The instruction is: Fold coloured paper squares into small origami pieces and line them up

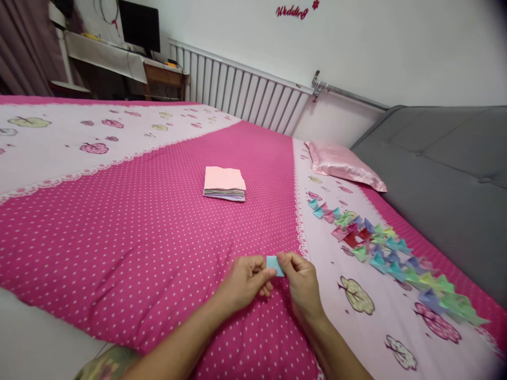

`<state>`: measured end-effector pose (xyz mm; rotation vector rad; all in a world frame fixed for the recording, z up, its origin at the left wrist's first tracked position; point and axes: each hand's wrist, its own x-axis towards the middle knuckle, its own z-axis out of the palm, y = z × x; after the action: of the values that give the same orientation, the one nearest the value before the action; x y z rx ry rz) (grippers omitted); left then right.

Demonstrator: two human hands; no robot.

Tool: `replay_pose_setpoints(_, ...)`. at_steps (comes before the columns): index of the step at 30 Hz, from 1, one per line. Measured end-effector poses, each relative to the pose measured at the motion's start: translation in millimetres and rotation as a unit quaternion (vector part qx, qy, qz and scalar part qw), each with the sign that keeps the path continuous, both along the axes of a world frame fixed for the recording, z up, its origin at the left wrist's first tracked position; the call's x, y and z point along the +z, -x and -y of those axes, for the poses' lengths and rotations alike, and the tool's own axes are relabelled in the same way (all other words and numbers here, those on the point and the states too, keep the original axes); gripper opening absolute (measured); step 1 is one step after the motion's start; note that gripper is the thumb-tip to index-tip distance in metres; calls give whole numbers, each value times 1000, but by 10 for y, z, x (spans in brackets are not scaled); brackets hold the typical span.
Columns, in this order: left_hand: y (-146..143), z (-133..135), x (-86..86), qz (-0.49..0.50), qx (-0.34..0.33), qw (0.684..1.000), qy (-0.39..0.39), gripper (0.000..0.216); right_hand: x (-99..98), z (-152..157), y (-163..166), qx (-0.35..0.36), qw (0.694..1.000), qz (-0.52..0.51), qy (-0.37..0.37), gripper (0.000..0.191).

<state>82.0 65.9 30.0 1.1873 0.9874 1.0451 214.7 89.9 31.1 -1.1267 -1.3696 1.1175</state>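
A small piece of light blue folded paper is held up between my two hands, just above the bed. My left hand pinches its left side between thumb and fingers. At the right edge, my right hand grips the same paper, thumb and forefinger closed on it. Beyond my hands, a stack of square paper sheets with a pink one on top lies on the dotted bedspread. To the right, several small folded paper boats in blue, green, pink, red and purple stand in rows.
The pink bedspread has slight wrinkles near me. A pink satin pillow rests by the grey headboard. Behind the bed are a white radiator and a desk bearing a monitor.
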Motion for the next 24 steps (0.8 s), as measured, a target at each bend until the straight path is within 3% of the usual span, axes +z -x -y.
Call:
replay_pose_setpoints(6, 0, -42, -41, 25, 46, 999, 1, 32, -10, 2, 27, 32, 999, -28, 19, 26)
replay_pose_setpoints(13, 30, -72, -65, 26, 59, 997, -30, 30, -7, 5, 25, 29, 999, -11, -26, 23)
replay_pose_setpoints(18, 62, -44, -9, -33, 145, 985, -84, 35, 0, 13, 12, -6, 991, 85, -105, 18)
replay_pose_setpoints(24, 76, -22, 43, -67, 164, 979, -100, 26, 20, 41, 14, -4, 969, 153, -195, 13)
